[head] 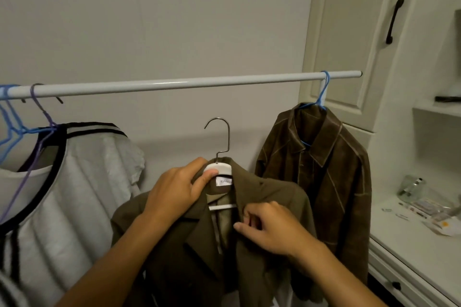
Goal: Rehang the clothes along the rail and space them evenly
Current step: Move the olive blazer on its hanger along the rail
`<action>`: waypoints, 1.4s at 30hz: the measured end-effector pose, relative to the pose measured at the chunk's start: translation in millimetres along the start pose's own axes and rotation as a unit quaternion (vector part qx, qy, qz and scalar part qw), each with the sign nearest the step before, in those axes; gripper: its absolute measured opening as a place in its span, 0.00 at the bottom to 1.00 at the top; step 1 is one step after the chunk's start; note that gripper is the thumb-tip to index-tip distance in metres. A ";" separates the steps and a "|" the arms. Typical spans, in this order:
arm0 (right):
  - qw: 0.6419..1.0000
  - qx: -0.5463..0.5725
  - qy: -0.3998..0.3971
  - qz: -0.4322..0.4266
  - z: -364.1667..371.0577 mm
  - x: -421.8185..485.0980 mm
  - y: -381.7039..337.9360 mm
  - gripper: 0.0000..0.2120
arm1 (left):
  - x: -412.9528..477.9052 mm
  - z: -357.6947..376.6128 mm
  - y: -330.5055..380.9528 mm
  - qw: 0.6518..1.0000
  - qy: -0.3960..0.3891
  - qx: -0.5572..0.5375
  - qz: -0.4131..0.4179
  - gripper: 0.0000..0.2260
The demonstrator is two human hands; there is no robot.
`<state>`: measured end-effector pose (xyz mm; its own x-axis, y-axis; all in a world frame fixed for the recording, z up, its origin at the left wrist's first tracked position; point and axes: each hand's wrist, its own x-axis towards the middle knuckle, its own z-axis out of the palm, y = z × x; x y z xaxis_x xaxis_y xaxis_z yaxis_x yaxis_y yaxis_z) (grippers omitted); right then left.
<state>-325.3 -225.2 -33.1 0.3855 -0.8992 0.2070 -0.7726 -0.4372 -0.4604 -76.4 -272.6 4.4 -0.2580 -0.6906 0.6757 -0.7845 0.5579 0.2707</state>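
Observation:
A white rail (pixel 187 82) runs across the view at mid height. Below its middle I hold an olive-brown blazer (pixel 274 197) on a white hanger (pixel 219 168) whose metal hook is off the rail. My left hand (pixel 177 187) grips the hanger's neck and the blazer collar. My right hand (pixel 269 224) pinches the blazer's right lapel. A brown leather jacket (pixel 324 164) hangs on a blue hanger near the rail's right end. At the left, a white top with black trim (pixel 82 182) hangs on a purple hanger, beside empty blue hangers (pixel 10 129).
A cream cabinet door with a black handle (pixel 394 21) stands behind the rail's right end. To the right, a white counter (pixel 409 239) carries small packets and a glass jar (pixel 411 185). A plain wall lies behind the rail.

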 end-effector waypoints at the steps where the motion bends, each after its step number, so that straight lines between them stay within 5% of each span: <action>1: 0.999 -0.001 0.023 -0.023 -11.4 -3.0 4.9 0.17 | 1.9 -2.2 0.0 1.000 0.011 -0.016 -0.008 0.20; 5: 0.950 -0.100 0.275 -0.112 -67.9 -2.0 27.4 0.15 | 16.0 -15.6 -1.9 0.995 0.058 -0.076 -0.038 0.18; 8: 0.965 -0.179 0.172 -0.082 -104.2 23.7 35.8 0.20 | 32.0 -20.8 0.7 0.992 0.052 -0.106 -0.038 0.14; 11: 0.981 -0.143 0.103 -0.086 -120.5 44.8 38.3 0.19 | 45.3 -25.6 4.5 0.990 0.040 -0.137 -0.022 0.14; 18: 0.983 -0.042 0.150 -0.093 -128.4 43.3 52.0 0.20 | 63.1 -39.0 -9.3 0.993 -0.084 -0.082 0.031 0.14; 22: 0.983 -0.019 0.156 -0.095 -135.3 37.2 60.2 0.20 | 58.9 -35.8 -29.1 0.986 -0.126 -0.104 0.015 0.24; 27: 0.989 -0.010 0.135 -0.066 -153.1 40.8 58.3 0.24 | 59.6 -36.2 -34.6 0.984 -0.128 -0.125 -0.006 0.31; 32: 0.989 -0.111 0.070 -0.065 -161.0 50.3 37.1 0.22 | 70.2 -37.0 -19.7 0.979 -0.135 -0.154 -0.018 0.28; 42: 0.981 -0.150 0.083 -0.090 -142.0 72.0 5.1 0.24 | 75.9 -35.3 -13.3 0.983 -0.124 -0.132 0.006 0.22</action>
<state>-373.1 -294.7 102.1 0.4604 -0.7866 0.4115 -0.8233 -0.5517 -0.1334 -65.7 -316.2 76.3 -0.4219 -0.7553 0.5016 -0.6148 0.6449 0.4540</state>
